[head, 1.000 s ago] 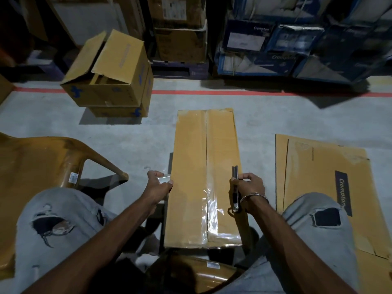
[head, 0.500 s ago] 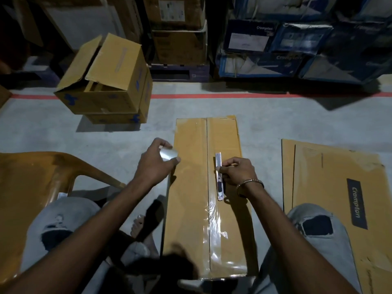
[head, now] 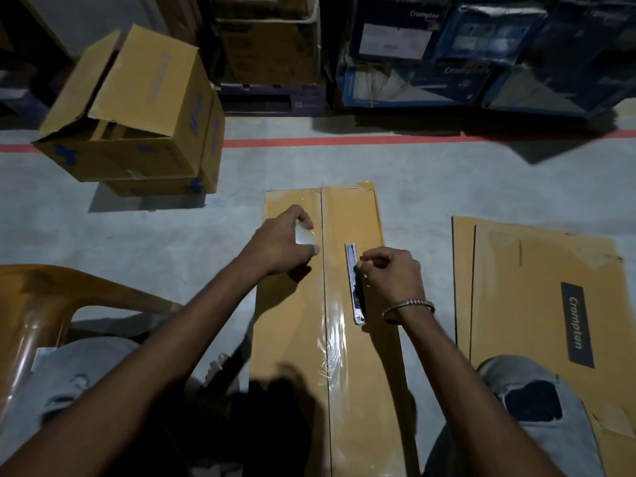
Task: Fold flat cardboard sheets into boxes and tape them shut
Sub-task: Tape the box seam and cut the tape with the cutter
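Note:
A long brown cardboard box (head: 354, 215) lies on the floor in front of me, its two top flaps meeting in a centre seam. Clear tape (head: 335, 342) covers the near part of that seam. My left hand (head: 280, 244) hovers over the left flap and pinches a roll of clear tape (head: 304, 235) between thumb and fingers. My right hand (head: 390, 275), with a metal bracelet, grips a silver utility knife (head: 354, 284) lying along the right flap, its tip pointing away from me.
Flat cardboard sheets (head: 540, 290) marked Crompton lie on the floor at the right. An open brown box (head: 134, 111) sits on another at the back left. A brown plastic chair (head: 44, 304) stands at my left. Stacked cartons (head: 447, 53) line the back beyond a red floor line.
Both hands have moved farther along the box, away from me. The left hand rose from the box's left edge to above the left flap; the knife went forward with the right hand.

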Demonstrator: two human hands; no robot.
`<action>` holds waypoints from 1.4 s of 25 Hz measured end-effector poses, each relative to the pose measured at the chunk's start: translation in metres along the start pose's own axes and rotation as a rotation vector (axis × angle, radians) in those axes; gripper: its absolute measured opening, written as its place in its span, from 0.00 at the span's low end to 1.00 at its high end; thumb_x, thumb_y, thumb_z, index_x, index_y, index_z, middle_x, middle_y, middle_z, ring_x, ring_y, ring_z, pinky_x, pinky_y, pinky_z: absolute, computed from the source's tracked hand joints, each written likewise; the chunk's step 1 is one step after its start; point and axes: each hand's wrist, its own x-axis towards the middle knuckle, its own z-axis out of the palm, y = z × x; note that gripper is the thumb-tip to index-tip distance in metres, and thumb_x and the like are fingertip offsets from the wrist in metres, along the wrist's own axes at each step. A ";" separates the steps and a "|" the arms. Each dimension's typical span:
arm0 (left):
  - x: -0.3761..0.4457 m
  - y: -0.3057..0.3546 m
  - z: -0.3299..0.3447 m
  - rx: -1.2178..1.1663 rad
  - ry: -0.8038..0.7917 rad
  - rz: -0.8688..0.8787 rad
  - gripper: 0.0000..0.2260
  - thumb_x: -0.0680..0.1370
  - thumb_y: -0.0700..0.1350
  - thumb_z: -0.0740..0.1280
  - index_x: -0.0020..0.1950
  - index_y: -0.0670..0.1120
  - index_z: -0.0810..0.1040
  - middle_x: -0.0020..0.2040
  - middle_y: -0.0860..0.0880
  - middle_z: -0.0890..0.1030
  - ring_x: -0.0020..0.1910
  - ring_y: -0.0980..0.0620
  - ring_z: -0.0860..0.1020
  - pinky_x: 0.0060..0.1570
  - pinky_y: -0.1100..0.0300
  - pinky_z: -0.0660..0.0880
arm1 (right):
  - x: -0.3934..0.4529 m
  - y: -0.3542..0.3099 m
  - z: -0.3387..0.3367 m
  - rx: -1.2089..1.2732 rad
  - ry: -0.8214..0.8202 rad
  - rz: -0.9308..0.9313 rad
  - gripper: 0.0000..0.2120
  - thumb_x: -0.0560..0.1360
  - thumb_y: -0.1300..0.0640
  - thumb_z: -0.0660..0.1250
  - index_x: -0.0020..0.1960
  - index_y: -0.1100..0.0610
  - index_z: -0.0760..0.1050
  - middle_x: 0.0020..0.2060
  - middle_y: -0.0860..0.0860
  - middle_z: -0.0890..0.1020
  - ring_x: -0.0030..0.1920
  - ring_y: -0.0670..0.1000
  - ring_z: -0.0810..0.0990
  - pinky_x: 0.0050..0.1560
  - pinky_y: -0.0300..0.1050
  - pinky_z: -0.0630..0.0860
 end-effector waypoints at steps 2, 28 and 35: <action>0.004 -0.001 -0.004 -0.034 -0.076 0.057 0.19 0.75 0.49 0.78 0.60 0.55 0.73 0.57 0.49 0.79 0.50 0.49 0.79 0.47 0.49 0.83 | -0.001 -0.013 -0.006 0.024 0.006 -0.090 0.04 0.77 0.52 0.74 0.50 0.50 0.87 0.42 0.43 0.87 0.44 0.41 0.84 0.47 0.41 0.82; -0.033 0.015 -0.041 -0.175 -0.071 0.273 0.17 0.76 0.62 0.73 0.53 0.50 0.83 0.47 0.52 0.84 0.45 0.54 0.83 0.40 0.61 0.79 | -0.021 -0.072 -0.028 1.061 -0.266 0.271 0.24 0.71 0.69 0.76 0.65 0.58 0.78 0.53 0.60 0.87 0.56 0.57 0.87 0.60 0.47 0.81; -0.044 0.008 -0.079 -0.236 0.059 0.228 0.24 0.65 0.66 0.79 0.47 0.48 0.83 0.46 0.49 0.86 0.45 0.51 0.86 0.42 0.52 0.85 | -0.004 -0.066 -0.068 1.151 -0.111 0.325 0.25 0.72 0.72 0.74 0.67 0.60 0.75 0.51 0.61 0.87 0.54 0.56 0.87 0.60 0.48 0.82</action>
